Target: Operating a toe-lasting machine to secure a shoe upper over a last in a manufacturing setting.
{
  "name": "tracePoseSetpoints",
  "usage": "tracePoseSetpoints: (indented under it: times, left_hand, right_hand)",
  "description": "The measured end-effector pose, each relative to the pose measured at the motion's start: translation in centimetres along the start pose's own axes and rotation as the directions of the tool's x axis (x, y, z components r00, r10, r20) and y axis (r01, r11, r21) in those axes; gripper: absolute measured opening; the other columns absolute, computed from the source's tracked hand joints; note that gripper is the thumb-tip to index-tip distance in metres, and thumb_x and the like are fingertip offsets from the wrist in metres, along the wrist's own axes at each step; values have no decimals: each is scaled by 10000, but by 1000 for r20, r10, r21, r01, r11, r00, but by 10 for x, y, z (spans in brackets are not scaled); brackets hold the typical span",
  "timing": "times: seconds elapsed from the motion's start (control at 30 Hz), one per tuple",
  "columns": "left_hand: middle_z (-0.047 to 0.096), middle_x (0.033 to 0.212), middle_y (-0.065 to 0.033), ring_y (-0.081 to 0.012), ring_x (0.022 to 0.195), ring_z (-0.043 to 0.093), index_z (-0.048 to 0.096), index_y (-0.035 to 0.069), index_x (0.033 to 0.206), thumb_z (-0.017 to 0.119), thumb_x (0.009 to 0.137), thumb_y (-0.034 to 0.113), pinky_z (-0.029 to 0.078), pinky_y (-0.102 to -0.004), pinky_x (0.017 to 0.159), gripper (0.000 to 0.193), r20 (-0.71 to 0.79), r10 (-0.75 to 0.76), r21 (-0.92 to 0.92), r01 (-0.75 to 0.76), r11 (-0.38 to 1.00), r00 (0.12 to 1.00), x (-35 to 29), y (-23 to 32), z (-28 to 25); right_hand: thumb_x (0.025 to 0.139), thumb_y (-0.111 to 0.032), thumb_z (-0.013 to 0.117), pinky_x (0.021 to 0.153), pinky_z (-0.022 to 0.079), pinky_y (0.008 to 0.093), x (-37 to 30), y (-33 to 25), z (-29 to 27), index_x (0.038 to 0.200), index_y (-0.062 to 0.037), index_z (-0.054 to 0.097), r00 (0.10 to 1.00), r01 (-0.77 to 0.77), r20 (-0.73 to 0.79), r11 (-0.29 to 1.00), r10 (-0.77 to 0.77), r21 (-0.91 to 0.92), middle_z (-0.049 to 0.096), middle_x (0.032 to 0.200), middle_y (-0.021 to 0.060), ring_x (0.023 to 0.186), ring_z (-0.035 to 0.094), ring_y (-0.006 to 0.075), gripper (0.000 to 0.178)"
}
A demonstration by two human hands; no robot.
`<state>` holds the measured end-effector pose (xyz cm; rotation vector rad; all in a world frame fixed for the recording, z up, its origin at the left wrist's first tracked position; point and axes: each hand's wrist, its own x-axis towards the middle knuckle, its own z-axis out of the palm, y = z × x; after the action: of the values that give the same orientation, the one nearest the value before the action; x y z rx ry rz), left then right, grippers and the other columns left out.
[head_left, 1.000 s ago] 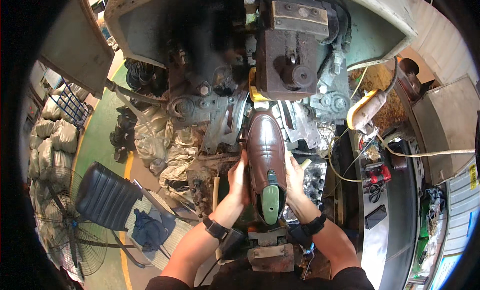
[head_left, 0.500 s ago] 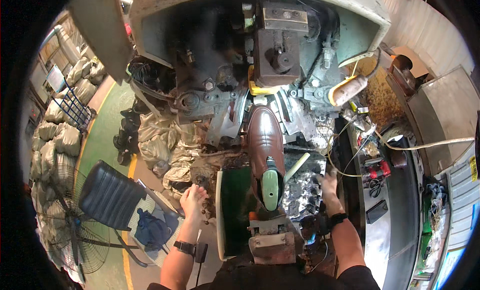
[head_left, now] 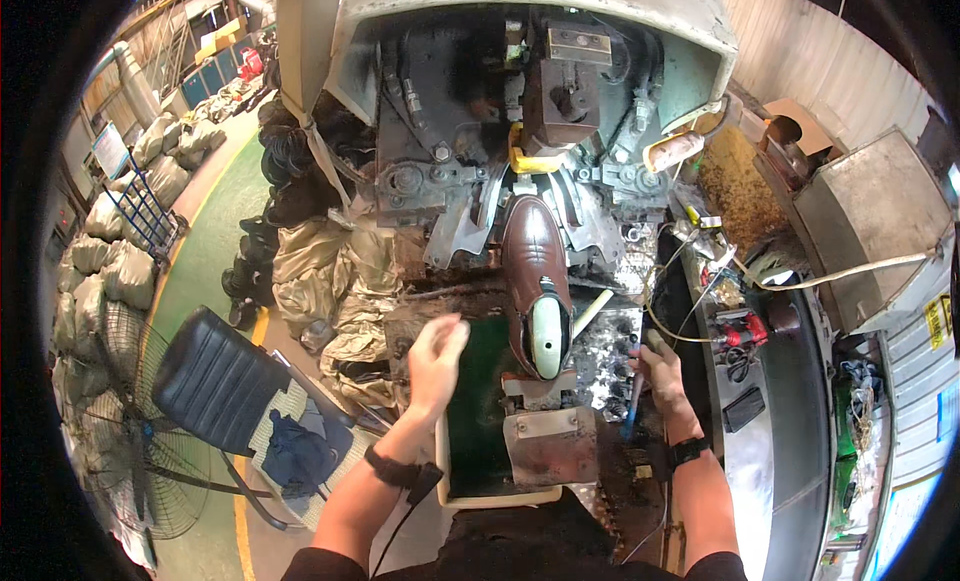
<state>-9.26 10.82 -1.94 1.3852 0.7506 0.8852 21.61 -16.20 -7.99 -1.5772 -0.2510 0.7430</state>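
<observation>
A brown leather shoe (head_left: 533,243) sits toe-away on the machine, its toe beneath the yellow-edged clamp (head_left: 533,153). A pale green last (head_left: 547,343) fills its heel opening. My left hand (head_left: 437,359) hovers to the left of the shoe, fingers loosely bent and holding nothing. To the right, my right hand (head_left: 662,373) is beside the blackened metal plate, its fingers apart. Close to those fingertips is a thin rod with a blue end (head_left: 629,427); whether they touch it I cannot tell. A pale stick (head_left: 593,312) slants beside the shoe's heel.
A green-lined tray (head_left: 480,406) lies below my left hand. Crumpled tan sheeting (head_left: 305,271) and a black chair (head_left: 222,381) stand left. A cable, red tool (head_left: 742,330) and scissors (head_left: 740,364) lie along the right ledge. A lamp (head_left: 674,152) hangs nearby.
My left hand has risen and come right, nearer the shoe. My right hand has drawn slightly closer to me, beside the rod. The whole view has shifted; the shoe stays in the machine.
</observation>
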Motion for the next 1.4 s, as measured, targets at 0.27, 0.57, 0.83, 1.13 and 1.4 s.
tracePoseSetpoints:
  times: [0.27,0.57,0.83,1.13,1.4]
  left_hand:
    - [310,1557,-325,-474,1488,279,274,19,1546,851,743,166,260,-504,1233,999,178,398,438,-435,787,900,-10,55,137]
    - [363,1537,-285,-441,1487,308,317,24,1530,780,749,67,263,-479,1240,909,114,455,440,-456,774,883,-5,39,127]
    - [410,1510,-245,-386,1439,395,330,26,1524,796,739,71,306,-439,1224,913,98,475,482,-459,746,875,-7,33,126]
    - [501,1442,-222,-346,1362,497,387,27,1504,825,730,78,390,-424,1164,891,95,482,475,-465,747,871,-12,41,124]
    - [552,1405,-200,-310,1327,537,397,56,1505,834,723,61,412,-402,1143,895,94,482,454,-469,758,871,-2,40,127]
  right_hand:
    - [939,-249,732,705,567,276,-20,3,39,1378,26,610,970,232,27,886,-242,-402,774,825,108,748,719,104,533]
    - [911,-166,705,639,555,292,-26,-9,58,1288,86,640,940,296,-15,836,-341,-461,771,777,131,657,703,103,459]
    - [949,-81,660,624,579,262,-39,-21,62,1332,59,625,957,272,17,881,-289,-388,775,819,110,663,720,111,409]
    - [971,-64,652,547,526,250,-40,-17,64,1367,8,619,968,245,18,933,-249,-264,773,830,102,654,686,85,404]
    - [952,-106,652,631,578,289,-27,-14,63,1299,46,655,955,293,15,935,-296,-198,780,831,126,674,725,122,379]
